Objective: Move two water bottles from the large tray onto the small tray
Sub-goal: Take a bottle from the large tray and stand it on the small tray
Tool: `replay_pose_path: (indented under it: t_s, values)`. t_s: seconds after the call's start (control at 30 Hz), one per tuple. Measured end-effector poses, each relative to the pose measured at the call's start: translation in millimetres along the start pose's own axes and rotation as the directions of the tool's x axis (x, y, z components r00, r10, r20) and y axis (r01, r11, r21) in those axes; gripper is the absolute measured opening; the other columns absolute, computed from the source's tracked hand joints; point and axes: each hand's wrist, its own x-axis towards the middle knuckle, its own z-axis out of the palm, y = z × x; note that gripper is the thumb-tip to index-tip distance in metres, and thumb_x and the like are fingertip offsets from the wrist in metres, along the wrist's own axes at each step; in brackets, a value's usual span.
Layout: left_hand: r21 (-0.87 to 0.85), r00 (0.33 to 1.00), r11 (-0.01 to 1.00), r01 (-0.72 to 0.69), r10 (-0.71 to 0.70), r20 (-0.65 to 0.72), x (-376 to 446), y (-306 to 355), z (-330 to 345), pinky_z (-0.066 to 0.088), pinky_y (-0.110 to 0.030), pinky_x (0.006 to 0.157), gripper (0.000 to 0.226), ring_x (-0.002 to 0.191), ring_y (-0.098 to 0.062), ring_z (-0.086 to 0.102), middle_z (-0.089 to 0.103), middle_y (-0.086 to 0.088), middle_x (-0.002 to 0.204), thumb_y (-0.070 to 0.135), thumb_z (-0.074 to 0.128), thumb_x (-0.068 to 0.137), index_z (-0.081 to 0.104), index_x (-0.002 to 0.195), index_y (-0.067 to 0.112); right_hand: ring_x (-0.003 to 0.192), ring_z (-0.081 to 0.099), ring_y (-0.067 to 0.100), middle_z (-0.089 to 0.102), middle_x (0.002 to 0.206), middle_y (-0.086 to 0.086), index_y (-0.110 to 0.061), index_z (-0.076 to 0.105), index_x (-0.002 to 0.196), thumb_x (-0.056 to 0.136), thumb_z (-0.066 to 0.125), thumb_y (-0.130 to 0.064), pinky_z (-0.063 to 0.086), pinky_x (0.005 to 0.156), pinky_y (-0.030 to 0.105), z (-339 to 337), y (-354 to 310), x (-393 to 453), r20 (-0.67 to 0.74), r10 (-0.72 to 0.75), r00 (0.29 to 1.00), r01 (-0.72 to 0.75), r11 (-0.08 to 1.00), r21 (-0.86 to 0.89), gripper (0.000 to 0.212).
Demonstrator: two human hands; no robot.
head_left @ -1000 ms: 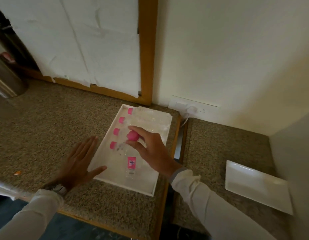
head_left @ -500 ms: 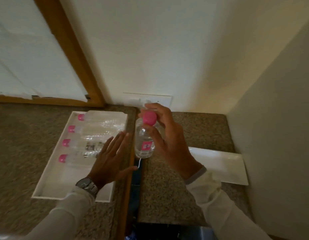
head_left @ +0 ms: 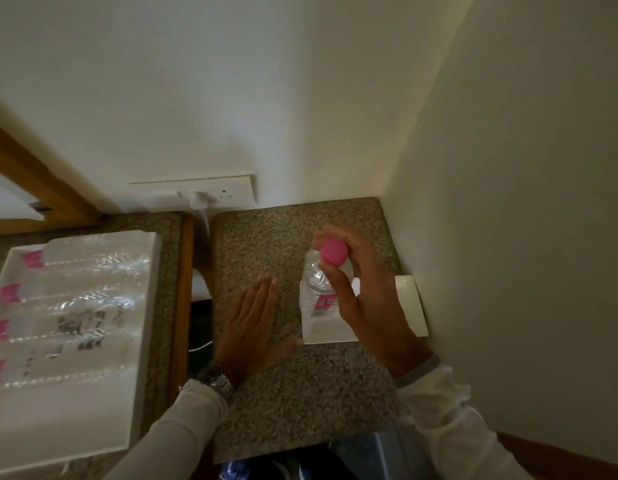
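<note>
My right hand (head_left: 366,299) grips a clear water bottle with a pink cap (head_left: 318,289) near its neck, holding it upright over the left part of the small white tray (head_left: 409,306). Whether the bottle's base touches the tray is hidden from me. My left hand (head_left: 252,330) is flat and open, just left of the small tray, over the speckled counter. The large white tray (head_left: 58,424) sits at the left with several pink-capped bottles (head_left: 79,323) lying side by side in it.
A narrow gap with a wooden edge (head_left: 181,306) separates the two counters. A wall socket with a white plug and cable (head_left: 200,199) is on the back wall. A wall (head_left: 508,202) closes in the right side next to the small tray.
My right hand carried the bottle rightward from above the gap to above the small tray. My left hand moved from the large tray to the right-hand counter. The view panned right.
</note>
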Motion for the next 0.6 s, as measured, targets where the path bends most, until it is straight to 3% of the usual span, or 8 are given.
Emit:
replay_pose_path:
  t_s: [0.1, 0.4, 0.6]
  values:
    - [0.025, 0.998, 0.999, 0.023, -0.024, 0.051, 1.4, 5.2, 16.7, 0.020, -0.054, 0.126, 0.116, 0.156, -0.030, 0.012, 0.014, -0.018, 0.168, 0.089, 0.032, 0.082, 0.017, 0.157, 0.003, 0.129, 0.054, -0.001, 0.057, 0.137, -0.012, -0.023, 0.046, 0.138, 0.101, 0.052, -0.026, 0.046, 0.107, 0.020, -6.8, 18.2, -8.5, -0.011, 0.015, 1.000, -0.015, 0.999, -0.030, 0.038]
    - [0.084, 0.999, 0.996, -0.004, 0.001, 0.039, 2.8, 7.0, 26.9, 0.027, -0.059, 0.122, 0.113, 0.153, -0.036, 0.022, 0.025, -0.023, 0.164, 0.088, 0.032, 0.082, 0.030, 0.153, 0.001, 0.131, 0.052, -0.004, 0.058, 0.138, -0.010, -0.023, 0.046, 0.140, 0.102, 0.052, -0.026, 0.039, 0.109, 0.011, -3.2, 56.2, -32.6, 0.077, 0.093, 0.993, -0.087, 0.994, -0.071, 0.038]
    - [0.091, 1.000, 0.996, -0.007, 0.005, 0.023, 3.2, 6.2, 28.9, 0.029, -0.059, 0.121, 0.113, 0.153, -0.036, 0.023, 0.026, -0.022, 0.164, 0.089, 0.036, 0.081, 0.030, 0.153, 0.002, 0.138, 0.048, 0.001, 0.058, 0.142, -0.004, -0.019, 0.048, 0.139, 0.102, 0.052, -0.023, 0.038, 0.115, 0.019, 0.7, 61.1, -35.8, 0.096, 0.025, 0.995, -0.011, 0.989, -0.145, 0.037]
